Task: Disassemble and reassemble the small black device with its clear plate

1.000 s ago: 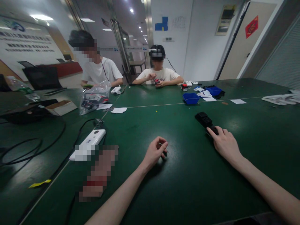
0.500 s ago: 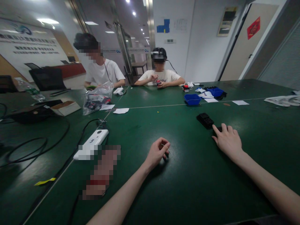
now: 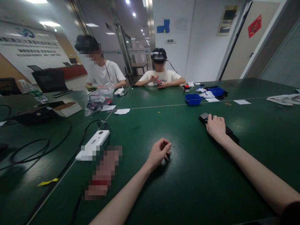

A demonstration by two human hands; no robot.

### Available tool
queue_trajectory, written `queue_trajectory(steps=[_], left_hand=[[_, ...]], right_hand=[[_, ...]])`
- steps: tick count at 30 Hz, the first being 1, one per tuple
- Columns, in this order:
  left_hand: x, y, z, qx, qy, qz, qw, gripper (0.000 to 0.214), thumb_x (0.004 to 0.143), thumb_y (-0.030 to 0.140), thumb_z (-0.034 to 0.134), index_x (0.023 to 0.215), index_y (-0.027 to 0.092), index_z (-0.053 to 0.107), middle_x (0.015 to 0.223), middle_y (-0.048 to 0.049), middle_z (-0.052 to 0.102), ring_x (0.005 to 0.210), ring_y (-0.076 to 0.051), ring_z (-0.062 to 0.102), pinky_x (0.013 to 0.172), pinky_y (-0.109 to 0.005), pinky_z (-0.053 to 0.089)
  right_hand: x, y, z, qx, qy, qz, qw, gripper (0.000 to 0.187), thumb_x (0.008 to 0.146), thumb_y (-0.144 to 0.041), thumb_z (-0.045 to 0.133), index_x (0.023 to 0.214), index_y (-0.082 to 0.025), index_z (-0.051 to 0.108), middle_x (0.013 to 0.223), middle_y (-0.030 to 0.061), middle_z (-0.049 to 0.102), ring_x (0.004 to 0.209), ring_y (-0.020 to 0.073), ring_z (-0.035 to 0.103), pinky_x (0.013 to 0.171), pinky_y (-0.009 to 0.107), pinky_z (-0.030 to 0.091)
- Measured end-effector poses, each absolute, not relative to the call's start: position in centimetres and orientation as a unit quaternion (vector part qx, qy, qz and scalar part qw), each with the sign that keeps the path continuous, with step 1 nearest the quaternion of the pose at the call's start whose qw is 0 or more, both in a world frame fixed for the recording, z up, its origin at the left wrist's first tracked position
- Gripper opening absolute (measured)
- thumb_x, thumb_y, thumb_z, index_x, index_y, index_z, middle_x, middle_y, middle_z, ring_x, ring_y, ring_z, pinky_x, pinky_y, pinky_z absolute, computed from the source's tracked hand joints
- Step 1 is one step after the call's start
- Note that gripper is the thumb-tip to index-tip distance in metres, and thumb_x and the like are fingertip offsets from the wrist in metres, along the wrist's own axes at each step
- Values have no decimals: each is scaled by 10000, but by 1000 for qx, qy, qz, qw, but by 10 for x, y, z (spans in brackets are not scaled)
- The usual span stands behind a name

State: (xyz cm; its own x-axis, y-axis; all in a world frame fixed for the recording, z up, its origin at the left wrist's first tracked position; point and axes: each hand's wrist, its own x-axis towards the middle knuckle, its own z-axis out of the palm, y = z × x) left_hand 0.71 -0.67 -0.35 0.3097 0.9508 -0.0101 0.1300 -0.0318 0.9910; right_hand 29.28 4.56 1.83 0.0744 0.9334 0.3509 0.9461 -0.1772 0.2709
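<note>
While the left grip (image 3: 160, 152) is placed near the middle of the green tabletop (image 3: 187, 190), half curled with nothing visible in it, the right grip (image 3: 216, 127) lies over a black object (image 3: 203, 117), its fingers bent across the top. Whether the left thumb and forefinger meet, and whether the right fingers clasp the object or merely press upon it, cannot be told. The black object lies on the right half of the tabletop, partly hidden; a flat black section (image 3: 232, 134) emerges at the near right, its connection to the remainder concealed. Beyond are a blue tray (image 3: 193, 99) and, farther right, a white sheet (image 3: 242, 102). At left lie a white bar marked "5" (image 3: 93, 144) and, just beside it, a reddish flat item (image 3: 103, 175), obscured by pixels; a clear plastic bag (image 3: 100, 98) sits farther off. At the far edge, a co-worker (image 3: 168, 75) wearing a headset (image 3: 159, 57) holds a small red and dark object (image 3: 159, 83).
</note>
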Motion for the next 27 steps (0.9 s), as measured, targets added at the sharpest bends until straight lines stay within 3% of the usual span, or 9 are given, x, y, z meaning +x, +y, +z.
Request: queue_trajectory(steps=[6, 9, 12, 16, 21, 27], left_hand=[[7, -7, -2, 601, 445, 384, 541, 273, 779, 408, 559, 794, 140, 512, 683, 1, 524, 536, -79, 528, 401, -156, 409], [8, -7, -2, 591, 449, 391, 544, 256, 779, 387, 560, 827, 138, 521, 692, 0, 525, 548, -81, 529, 401, -153, 410], [8, -6, -2, 581, 455, 401, 543, 302, 775, 362, 567, 966, 132, 531, 777, -30, 551, 602, -102, 560, 413, -170, 443], [8, -5, -5, 558, 452, 431, 546, 414, 804, 366, 534, 1140, 135, 466, 878, -64, 567, 654, -121, 585, 449, -207, 502], [7, -4, -10, 556, 441, 455, 538, 301, 838, 377, 477, 1028, 144, 496, 703, 14, 520, 538, -85, 540, 425, -184, 481], [7, -7, -7, 544, 427, 469, 550, 376, 847, 354, 464, 1169, 174, 386, 621, 57, 485, 459, -79, 510, 385, -169, 444]], right_hand=[[282, 35, 29, -731, -649, -173, 119, 535, 907, -336, 339, 1328, -7, 372, 1100, 261, 549, 971, 338, 544, 804, 435, 400], [262, 25, 29, -712, -672, -17, 204, 561, 911, -377, 305, 1356, -37, 346, 1149, 238, 545, 1019, 315, 543, 849, 434, 417], [234, 10, 21, -624, -698, 191, 294, 525, 909, -405, 289, 1342, -123, 384, 1243, 159, 539, 1132, 255, 504, 967, 396, 375], [200, -13, 7, -535, -669, 398, 329, 509, 900, -475, 293, 1258, -164, 477, 1267, 109, 549, 1162, 238, 494, 991, 386, 362], [191, -20, -4, -472, -668, 455, 353, 484, 899, -497, 324, 1179, -156, 524, 1179, 104, 593, 1099, 222, 528, 978, 380, 361], [193, -16, -7, -428, -684, 465, 363, 469, 901, -512, 330, 1087, -161, 580, 918, 63, 646, 860, 185, 599, 786, 324, 465]])
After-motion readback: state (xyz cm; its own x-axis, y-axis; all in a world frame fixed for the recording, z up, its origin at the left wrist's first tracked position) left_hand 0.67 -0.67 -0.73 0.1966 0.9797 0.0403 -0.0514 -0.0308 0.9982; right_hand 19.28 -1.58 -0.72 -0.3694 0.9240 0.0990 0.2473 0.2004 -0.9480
